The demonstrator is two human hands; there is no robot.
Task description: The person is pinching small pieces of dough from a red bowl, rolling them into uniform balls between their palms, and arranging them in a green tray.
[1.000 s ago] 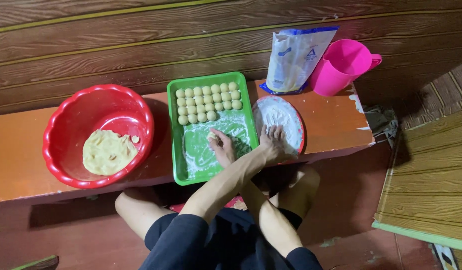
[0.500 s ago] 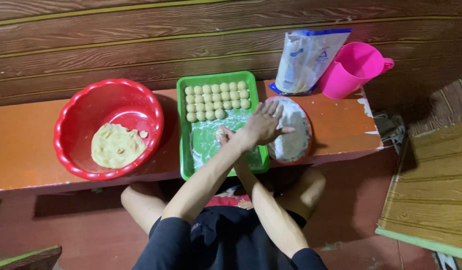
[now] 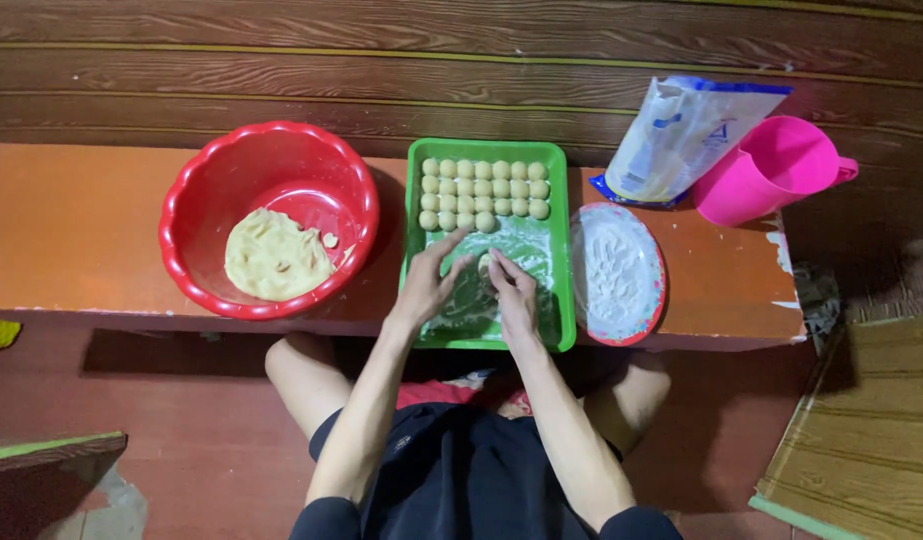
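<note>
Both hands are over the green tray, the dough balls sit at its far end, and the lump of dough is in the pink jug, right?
Not quite. The head view shows the lump of dough in the red bowl, not the pink jug. Both hands, left and right, are over the green tray, dough balls at its far end.

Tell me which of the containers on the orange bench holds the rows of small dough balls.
The green rectangular plastic tray, between the red round basin with one dough lump and the floured plate.

The green tray [image 3: 562, 250] and red bowl [image 3: 197, 180] are glossy moulded plastic; the tray floor carries a matt white flour dusting. The dough balls [image 3: 485, 188] look smooth and matt. The bench [image 3: 72, 230] is painted wood with worn edges
</note>
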